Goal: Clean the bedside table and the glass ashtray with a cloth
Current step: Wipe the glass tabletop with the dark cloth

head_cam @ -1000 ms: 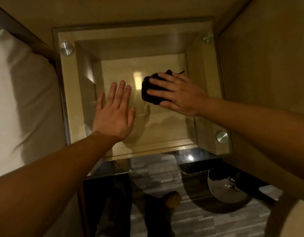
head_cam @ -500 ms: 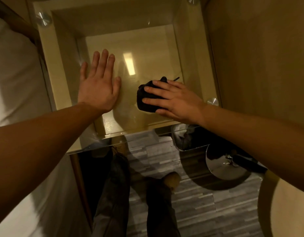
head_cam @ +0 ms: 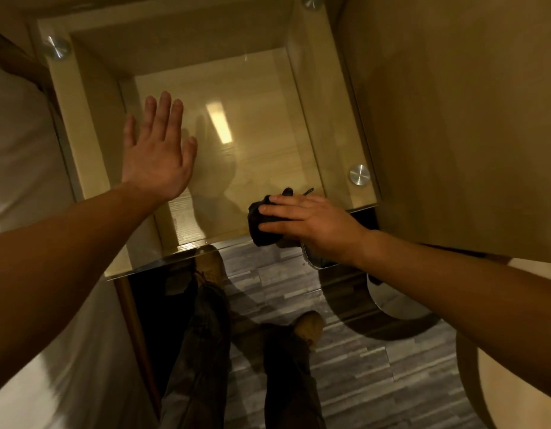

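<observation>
Surface (head_cam: 326, 97): glass-topped, wooden frame beneath, metal studs at corners.
Bed (head_cam: 17, 144): white, just left of surface.
Left hand (head_cam: 158, 153): flat on glass, fingers spread, grip open, holding nothing.
Right hand (head_cam: 311, 222): near front right edge, fingers pressed over cloth.
Cloth (head_cam: 260, 226): dark, bunched, on glass under right hand.

Cloth (head_cam: 261, 224) on table (head_cam: 329, 119), probably near edge

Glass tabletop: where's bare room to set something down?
Free: the middle and far half of the clear glass tabletop, between left hand and round metal stud. Crowded: near-right edge, right hand pressing the black cloth.
</observation>
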`<state>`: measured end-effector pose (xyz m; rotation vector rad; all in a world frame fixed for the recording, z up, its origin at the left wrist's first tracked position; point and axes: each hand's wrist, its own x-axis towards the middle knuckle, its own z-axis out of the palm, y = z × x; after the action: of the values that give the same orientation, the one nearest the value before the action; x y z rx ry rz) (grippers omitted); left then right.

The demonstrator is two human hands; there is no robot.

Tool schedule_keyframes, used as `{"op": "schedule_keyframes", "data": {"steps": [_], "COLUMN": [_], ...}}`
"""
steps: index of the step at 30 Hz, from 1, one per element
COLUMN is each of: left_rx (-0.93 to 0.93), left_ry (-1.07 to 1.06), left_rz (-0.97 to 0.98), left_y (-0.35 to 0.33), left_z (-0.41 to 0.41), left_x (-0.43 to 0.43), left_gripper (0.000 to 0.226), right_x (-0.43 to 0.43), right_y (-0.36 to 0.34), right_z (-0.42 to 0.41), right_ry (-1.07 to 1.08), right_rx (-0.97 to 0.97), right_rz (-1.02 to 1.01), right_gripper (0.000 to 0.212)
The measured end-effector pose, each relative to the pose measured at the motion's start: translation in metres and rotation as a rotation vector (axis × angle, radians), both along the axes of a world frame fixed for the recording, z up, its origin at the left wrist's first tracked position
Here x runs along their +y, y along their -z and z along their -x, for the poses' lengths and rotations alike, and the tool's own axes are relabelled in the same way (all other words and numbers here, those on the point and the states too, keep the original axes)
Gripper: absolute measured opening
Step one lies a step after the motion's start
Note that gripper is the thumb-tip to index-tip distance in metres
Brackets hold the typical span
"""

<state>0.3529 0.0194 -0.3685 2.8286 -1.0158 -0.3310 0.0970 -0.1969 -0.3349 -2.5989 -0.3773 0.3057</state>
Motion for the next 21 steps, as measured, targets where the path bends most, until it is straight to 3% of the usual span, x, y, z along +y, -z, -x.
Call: {"op": "schedule_keyframes", "data": {"steps": [5,9,11,15,21], "left_rx": [-0.004,0.063,0.082,0.059,0.024], "left_ry": [-0.06,-0.003,0.022,0.046,0.055], "left_rz": [0.164,0.204,0.175,0.059,0.042], "left_y": [-0.017,-0.021,-0.017,0.0,0.007], "left_z": [0.035,0.062,0.065,0.066,0.068], "left_x": [-0.018,-0.069,-0.089,-0.099,-0.1], "left_gripper": [0.062,0.064,0.066,0.067,0.065], "right_x": [-0.003,-0.026,-0.049,-0.101,-0.167], "right_y": [-0.028,-0.058,-0.074,-0.095,-0.082], "right_z": [0.018,0.021,0.013,-0.032,-0.139], "right_ry": [-0.073,0.138,0.261,0.535,0.748], "right_rx": [0.295,0.605,0.655,0.49,0.152], "right_rz": [-0.108,-0.431,-0.51,-0.566,-0.426], "right_gripper": [0.05,0.039,0.04,0.04,0.036]}}
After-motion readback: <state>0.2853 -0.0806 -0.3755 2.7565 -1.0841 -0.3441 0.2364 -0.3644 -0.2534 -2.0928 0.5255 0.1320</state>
